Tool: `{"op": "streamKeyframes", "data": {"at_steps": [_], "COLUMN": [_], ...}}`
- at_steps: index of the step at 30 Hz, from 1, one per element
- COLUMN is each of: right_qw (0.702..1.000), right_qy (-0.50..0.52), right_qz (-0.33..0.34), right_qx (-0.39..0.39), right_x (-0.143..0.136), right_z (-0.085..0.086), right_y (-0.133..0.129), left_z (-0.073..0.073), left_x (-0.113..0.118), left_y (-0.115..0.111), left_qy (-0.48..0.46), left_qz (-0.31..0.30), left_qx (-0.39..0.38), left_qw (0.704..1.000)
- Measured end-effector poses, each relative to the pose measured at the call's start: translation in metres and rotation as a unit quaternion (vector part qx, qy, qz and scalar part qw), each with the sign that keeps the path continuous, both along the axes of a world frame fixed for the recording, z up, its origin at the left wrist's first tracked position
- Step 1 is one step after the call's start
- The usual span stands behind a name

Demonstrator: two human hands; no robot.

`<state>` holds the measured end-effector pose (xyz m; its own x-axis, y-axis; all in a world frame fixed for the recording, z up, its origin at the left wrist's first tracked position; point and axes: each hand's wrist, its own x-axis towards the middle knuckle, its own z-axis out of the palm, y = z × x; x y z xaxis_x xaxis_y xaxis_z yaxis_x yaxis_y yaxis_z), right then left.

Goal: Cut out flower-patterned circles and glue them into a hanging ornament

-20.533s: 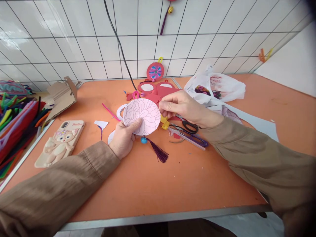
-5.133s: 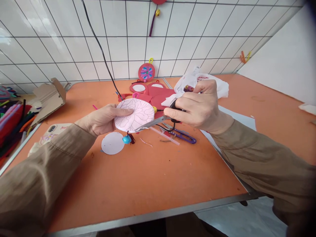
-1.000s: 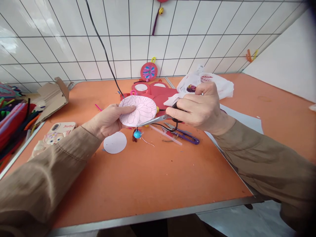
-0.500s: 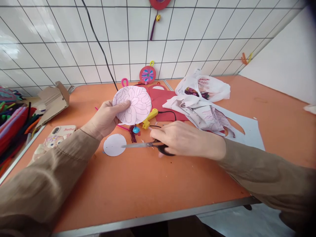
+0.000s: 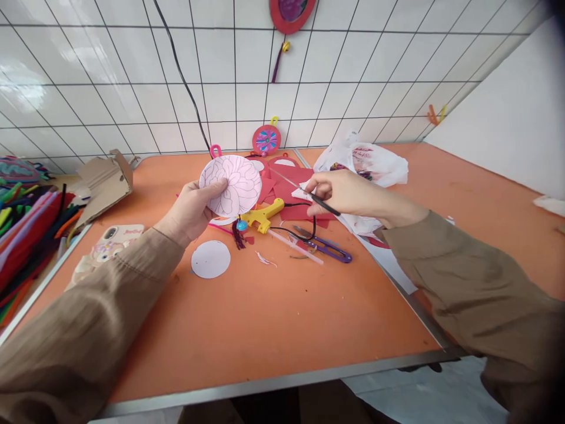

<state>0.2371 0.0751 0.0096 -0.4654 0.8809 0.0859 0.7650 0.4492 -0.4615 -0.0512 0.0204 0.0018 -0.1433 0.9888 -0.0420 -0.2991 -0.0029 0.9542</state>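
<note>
Pinched between thumb and fingers of my left hand (image 5: 194, 206) is a round pink-white disc (image 5: 236, 185) with drawn petal lines. My right hand (image 5: 338, 193) is closed on black-handled scissors (image 5: 324, 205), whose blades point up and left over red paper (image 5: 293, 185). Below the disc hang a blue bead (image 5: 242, 225) and a dark tassel. A yellow glue gun (image 5: 265, 216) with a clear glue stick lies between my hands. The plain white paper circle (image 5: 210, 259) rests on the orange table nearer to me.
Purple snips (image 5: 331, 249) lie right of the glue stick. White plastic bag (image 5: 382, 164) and crumpled paper sit behind my right arm. At left are a phone (image 5: 108, 244), cardboard (image 5: 106, 185) and pipe cleaners (image 5: 30, 241). A red round ornament (image 5: 266, 140) leans on the tiled wall.
My right hand has moved up and away from the white circle with the scissors, uncovering the purple snips and glue stick. My left hand still holds the disc, nearly in place.
</note>
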Motion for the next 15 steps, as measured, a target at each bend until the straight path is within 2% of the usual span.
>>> {"op": "streamKeyframes", "data": {"at_steps": [1, 2, 6, 10, 13, 15], "right_qw": [0.997, 0.993, 0.988, 0.983, 0.981, 0.973], "right_qy": [-0.040, -0.059, -0.108, -0.134, -0.152, -0.176], "right_qz": [-0.055, -0.076, -0.081, -0.085, -0.083, -0.097], "right_qx": [0.049, 0.069, 0.076, 0.089, 0.088, 0.111], "right_x": [0.005, 0.009, 0.021, 0.024, 0.021, 0.016], "right_z": [-0.005, -0.009, -0.028, -0.038, -0.039, -0.039], "right_y": [0.008, 0.015, 0.033, 0.042, 0.042, 0.039], "left_z": [0.001, 0.002, 0.010, 0.020, 0.017, 0.009], "left_x": [0.001, 0.002, 0.004, 0.001, 0.000, 0.002], "left_y": [0.000, -0.001, -0.008, -0.019, -0.026, -0.031], "left_qy": [0.000, 0.000, -0.007, -0.039, -0.047, -0.037], "left_qz": [0.002, 0.003, -0.003, -0.051, -0.078, -0.066], "left_qx": [-0.003, -0.005, -0.009, 0.007, 0.025, 0.013], "left_qw": [1.000, 1.000, 1.000, 0.998, 0.995, 0.997]}}
